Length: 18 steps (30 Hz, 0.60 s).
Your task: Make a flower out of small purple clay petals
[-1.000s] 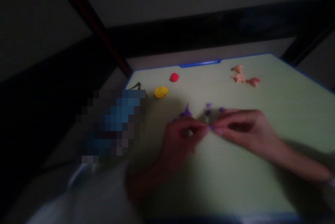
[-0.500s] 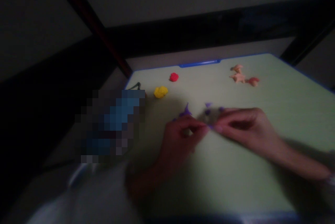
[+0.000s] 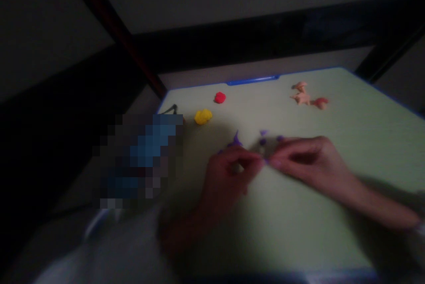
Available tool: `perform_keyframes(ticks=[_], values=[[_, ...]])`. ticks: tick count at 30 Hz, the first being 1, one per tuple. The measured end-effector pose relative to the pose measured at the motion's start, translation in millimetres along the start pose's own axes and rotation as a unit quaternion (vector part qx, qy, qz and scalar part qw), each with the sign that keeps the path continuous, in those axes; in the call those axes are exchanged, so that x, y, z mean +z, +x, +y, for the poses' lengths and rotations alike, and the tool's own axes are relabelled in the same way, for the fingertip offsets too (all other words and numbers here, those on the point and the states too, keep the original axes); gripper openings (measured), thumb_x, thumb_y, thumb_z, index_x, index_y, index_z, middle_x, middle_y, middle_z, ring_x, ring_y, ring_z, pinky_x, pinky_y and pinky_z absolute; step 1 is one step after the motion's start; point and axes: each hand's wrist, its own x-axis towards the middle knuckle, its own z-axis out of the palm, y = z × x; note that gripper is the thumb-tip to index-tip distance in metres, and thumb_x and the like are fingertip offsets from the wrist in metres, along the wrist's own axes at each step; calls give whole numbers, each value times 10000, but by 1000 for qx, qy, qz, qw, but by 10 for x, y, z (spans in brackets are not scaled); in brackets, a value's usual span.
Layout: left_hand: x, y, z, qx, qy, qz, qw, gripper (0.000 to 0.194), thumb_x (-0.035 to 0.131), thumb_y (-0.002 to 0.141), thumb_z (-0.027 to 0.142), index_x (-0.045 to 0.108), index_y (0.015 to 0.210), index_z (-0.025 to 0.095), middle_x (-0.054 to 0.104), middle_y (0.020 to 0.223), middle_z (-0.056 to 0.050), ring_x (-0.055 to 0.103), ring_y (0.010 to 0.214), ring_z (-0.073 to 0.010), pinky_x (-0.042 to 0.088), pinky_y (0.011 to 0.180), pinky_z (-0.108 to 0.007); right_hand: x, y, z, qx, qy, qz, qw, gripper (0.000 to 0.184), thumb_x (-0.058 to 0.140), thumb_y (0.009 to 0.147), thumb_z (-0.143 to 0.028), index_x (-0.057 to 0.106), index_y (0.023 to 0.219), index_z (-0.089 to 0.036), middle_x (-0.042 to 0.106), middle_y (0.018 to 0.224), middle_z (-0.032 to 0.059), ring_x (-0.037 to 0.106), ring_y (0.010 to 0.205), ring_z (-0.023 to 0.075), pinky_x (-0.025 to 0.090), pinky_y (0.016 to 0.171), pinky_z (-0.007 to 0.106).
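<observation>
My left hand (image 3: 229, 175) and my right hand (image 3: 307, 157) meet above the pale green table, each closed in a pinch. Between their fingertips is a tiny piece of purple modelling clay (image 3: 266, 161), mostly covered by the fingers. Just beyond my left hand a purple clay shape with a pointed tip (image 3: 236, 138) lies on the table, partly hidden by that hand. Small purple bits lie beyond the fingertips: a light purple piece (image 3: 263, 133), a dark purple piece (image 3: 262, 142) and another purple bit (image 3: 280, 138) beside my right hand.
A yellow clay lump (image 3: 202, 117) and a red clay lump (image 3: 219, 97) lie at the far left of the table (image 3: 282, 231). Peach-coloured clay figures (image 3: 301, 98) and a reddish one (image 3: 320, 103) stand far right. A blue handle (image 3: 254, 80) edges the back. Something pixelated covers the left side.
Both hands keep their pinch in nearly the same place, with the fingertips slightly closer together. The clay pieces on the table stay where they were; the view shifts very slightly.
</observation>
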Motion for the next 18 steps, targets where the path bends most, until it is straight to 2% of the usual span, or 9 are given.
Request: perform_keyframes(ticks=[4, 6, 9, 14, 18], values=[[-42, -16, 16, 141, 87, 9, 986, 232, 729, 628, 158, 681, 853, 190, 575, 840, -19, 540, 612, -81, 446, 426, -147, -4, 10, -11, 38, 35, 6, 999, 114, 700, 700, -276, 713, 660, -170, 672, 623, 6, 566, 506, 85, 458, 455, 199], [-60, -22, 12, 204, 140, 1, 969, 218, 728, 642, 156, 691, 852, 200, 570, 840, -25, 544, 646, -91, 457, 446, -151, 2, 5, -26, 55, 38, -1, 998, 144, 709, 689, -301, 715, 660, -160, 678, 613, 10, 564, 501, 89, 462, 457, 204], [-70, -20, -4, 263, 178, -6, 948, 175, 723, 661, 160, 699, 829, 199, 563, 802, -19, 537, 632, -83, 458, 455, -153, 21, -12, -45, 62, 44, -11, 997, 137, 709, 688, -287, 714, 654, -154, 677, 604, 9, 557, 504, 84, 459, 461, 194], [-61, -20, -3, 274, 174, -3, 946, 85, 704, 684, 141, 689, 759, 178, 548, 779, -21, 535, 615, -78, 448, 433, -146, 36, -24, -51, 60, 81, -31, 994, 72, 702, 688, -219, 706, 660, -153, 659, 602, -2, 541, 505, 65, 440, 458, 172], [-61, -30, 19, 267, 176, 2, 947, 85, 693, 682, 120, 684, 742, 180, 547, 770, -21, 533, 623, -87, 451, 429, -150, 15, -1, -46, 90, 110, -50, 989, 120, 700, 695, -249, 692, 641, -142, 572, 491, -35, 449, 416, 40, 368, 386, 157]])
